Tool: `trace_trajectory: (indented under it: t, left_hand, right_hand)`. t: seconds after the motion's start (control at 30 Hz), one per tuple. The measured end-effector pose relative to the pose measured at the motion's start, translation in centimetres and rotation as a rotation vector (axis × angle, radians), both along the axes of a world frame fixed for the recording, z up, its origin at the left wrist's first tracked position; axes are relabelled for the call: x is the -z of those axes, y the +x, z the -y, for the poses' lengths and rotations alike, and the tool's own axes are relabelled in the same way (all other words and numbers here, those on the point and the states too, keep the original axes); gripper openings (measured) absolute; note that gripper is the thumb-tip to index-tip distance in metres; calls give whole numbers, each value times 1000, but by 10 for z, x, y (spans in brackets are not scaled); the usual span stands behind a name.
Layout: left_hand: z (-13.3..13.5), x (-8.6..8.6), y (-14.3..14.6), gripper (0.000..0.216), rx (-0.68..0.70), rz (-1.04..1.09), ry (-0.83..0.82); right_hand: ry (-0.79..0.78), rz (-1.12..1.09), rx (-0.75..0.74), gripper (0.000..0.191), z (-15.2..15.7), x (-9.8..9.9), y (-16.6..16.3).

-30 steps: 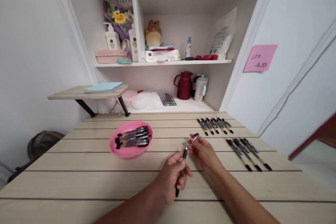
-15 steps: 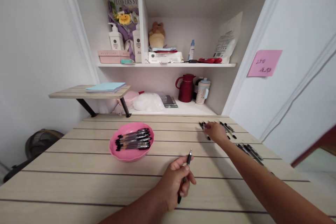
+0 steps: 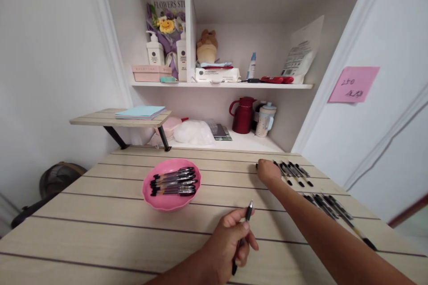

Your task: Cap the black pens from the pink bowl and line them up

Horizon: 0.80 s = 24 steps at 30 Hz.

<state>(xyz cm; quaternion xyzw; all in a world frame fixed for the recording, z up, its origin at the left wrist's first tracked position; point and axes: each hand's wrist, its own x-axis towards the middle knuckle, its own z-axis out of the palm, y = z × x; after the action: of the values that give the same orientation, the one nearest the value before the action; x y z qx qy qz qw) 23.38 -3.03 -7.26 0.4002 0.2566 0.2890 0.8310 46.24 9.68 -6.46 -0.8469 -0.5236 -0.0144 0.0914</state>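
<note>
My left hand (image 3: 234, 242) is closed around a black pen (image 3: 249, 210), its silvery pointed end sticking up past the fingers and a black end showing below the palm. Further back on the right, my right hand (image 3: 268, 173) rests low over the tabletop with fingers curled under; what they grip is hidden. A small dark tip pokes out at its left side. Just right of it lies a row of black and clear pens (image 3: 296, 171). Nearer to me is a second row of pens (image 3: 326, 207), partly behind my right forearm. Several pens (image 3: 175, 182) lie in a pink bowl (image 3: 167, 204).
The striped wooden table (image 3: 117, 236) meets a white shelf unit. A small raised wooden stand (image 3: 96, 118) with blue paper (image 3: 140, 111) is at the back left. A red jug (image 3: 243, 116) and a cup (image 3: 265, 120) stand on the lower shelf.
The view has shifted slightly, so the scene sits a little further right. My right hand has curled more over the left end of the far row. My left hand still holds the pen.
</note>
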Motion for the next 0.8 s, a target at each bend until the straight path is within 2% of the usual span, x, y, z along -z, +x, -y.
trace_trajectory:
  t: [0.13, 0.37, 0.57, 0.8]
  left_hand:
    - [0, 1, 0, 51, -5, 1, -7]
    - [0, -2, -1, 48, 12, -7, -2]
    - [0, -4, -1, 47, 18, -14, 17]
    - [0, -4, -1, 44, 16, -24, 10]
  right_hand:
    - [2, 9, 13, 29, 1, -5, 8]
    - [30, 9, 89, 29, 24, -31, 55]
    - [-28, -11, 17, 18, 44, -15, 59]
    - [-58, -9, 5, 16, 41, -1, 56]
